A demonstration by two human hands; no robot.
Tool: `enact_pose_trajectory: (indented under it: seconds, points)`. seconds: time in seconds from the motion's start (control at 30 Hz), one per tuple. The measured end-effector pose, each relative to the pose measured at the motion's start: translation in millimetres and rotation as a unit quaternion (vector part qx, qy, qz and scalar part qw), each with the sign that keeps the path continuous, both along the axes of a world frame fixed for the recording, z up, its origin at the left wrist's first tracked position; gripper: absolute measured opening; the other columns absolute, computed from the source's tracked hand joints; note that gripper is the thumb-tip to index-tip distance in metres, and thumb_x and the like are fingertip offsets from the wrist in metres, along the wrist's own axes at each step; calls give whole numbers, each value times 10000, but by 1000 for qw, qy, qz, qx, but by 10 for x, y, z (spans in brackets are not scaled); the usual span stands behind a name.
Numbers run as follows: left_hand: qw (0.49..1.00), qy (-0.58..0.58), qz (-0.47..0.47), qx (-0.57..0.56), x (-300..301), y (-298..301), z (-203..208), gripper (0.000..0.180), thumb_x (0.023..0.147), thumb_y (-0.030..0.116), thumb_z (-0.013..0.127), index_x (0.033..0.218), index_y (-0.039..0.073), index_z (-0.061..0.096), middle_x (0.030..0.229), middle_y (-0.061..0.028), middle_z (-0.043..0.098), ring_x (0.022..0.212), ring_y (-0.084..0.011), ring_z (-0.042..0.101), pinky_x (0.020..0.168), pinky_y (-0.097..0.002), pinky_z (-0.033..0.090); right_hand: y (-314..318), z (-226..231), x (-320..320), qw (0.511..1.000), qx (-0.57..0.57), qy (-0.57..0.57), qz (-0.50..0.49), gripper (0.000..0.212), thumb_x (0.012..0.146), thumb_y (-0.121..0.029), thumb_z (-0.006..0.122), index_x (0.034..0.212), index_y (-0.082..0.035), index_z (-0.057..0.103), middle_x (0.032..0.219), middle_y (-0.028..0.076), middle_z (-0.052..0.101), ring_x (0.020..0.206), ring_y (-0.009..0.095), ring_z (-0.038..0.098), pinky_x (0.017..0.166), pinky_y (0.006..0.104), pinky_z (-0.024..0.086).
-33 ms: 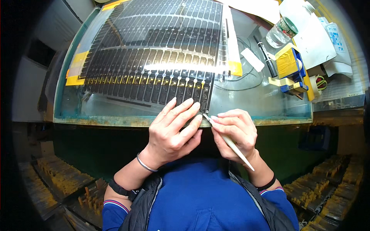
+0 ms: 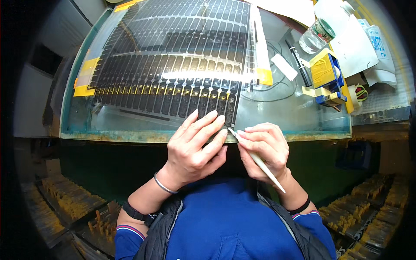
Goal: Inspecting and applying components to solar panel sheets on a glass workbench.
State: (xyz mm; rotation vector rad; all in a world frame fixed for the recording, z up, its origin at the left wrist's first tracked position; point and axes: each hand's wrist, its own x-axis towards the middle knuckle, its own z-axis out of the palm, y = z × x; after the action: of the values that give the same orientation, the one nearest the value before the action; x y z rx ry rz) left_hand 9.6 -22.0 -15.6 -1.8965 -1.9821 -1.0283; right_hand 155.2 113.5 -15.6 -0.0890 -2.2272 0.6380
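A large transparent film sheet [image 2: 173, 69], printed with rows of dark rectangles, lies on the glass tabletop. Over its near right corner, by the front edge, my left hand [image 2: 195, 145] rests with the fingers stretched out and holding nothing. My right hand [image 2: 264, 149] grips a slim, white-handled craft knife [image 2: 266, 169] like a pen. The knife's metal tip points up and left, close beside my left fingertips at the film's corner. Whether the tip touches the film is too small to tell.
Yellow tape [image 2: 86, 82] lies at the film's left side. To the right are a black marker [image 2: 299, 64], a white slip [image 2: 284, 67], thin dark cable, a blue-and-yellow tape dispenser [image 2: 326, 73], a glass jar [image 2: 315, 39] and papers. The glass table edge [image 2: 108, 135] runs in front of me.
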Motion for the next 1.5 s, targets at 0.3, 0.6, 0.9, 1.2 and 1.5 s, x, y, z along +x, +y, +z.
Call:
enact_pose_trajectory:
  seconds: [0.3, 0.6, 0.9, 1.2, 1.5]
  points:
    - [1000, -20, 8, 0, 2, 29, 23, 259, 643, 118, 723, 896, 65, 691, 1073, -111, 675, 1072, -290, 633, 948, -477, 485, -27, -35, -24, 999, 28, 12, -21, 212, 623, -2, 737, 817, -53, 668, 826, 47, 686, 768, 231, 643, 709, 361, 494]
    - [1000, -29, 2, -5, -7, 28, 90, 215, 694, 144, 749, 885, 61, 695, 1050, -107, 681, 1048, -283, 642, 949, -441, 490, -72, -9, 36, 980, -187, 4, -62, 93, 773, -21, 697, 864, -22, 675, 822, 92, 692, 754, 239, 662, 734, 365, 518]
    - [982, -150, -84, -79, -305, 229, 276, 140, 706, 73, 767, 827, 62, 696, 790, -62, 625, 734, -229, 604, 677, -331, 483, 161, 41, -145, 998, -42, -38, -17, 239, 830, -7, 661, 1065, -25, 621, 937, 145, 687, 866, 336, 657, 782, 387, 509]
    - [963, -155, -143, -166, -361, 376, 373, 114, 762, 54, 714, 818, 13, 623, 751, -102, 532, 677, -262, 574, 617, -361, 474, 183, 52, -122, 998, -35, -52, 3, 204, 822, -2, 661, 1022, -16, 623, 950, 180, 675, 892, 362, 654, 841, 432, 500]
    - [965, -17, -165, -202, -352, 403, 376, 135, 797, 20, 630, 867, 19, 514, 827, -117, 486, 743, -288, 577, 617, -368, 480, 164, 113, -93, 995, -43, -83, 16, 357, 734, -67, 766, 1032, 4, 583, 937, 143, 680, 887, 359, 647, 809, 424, 505]
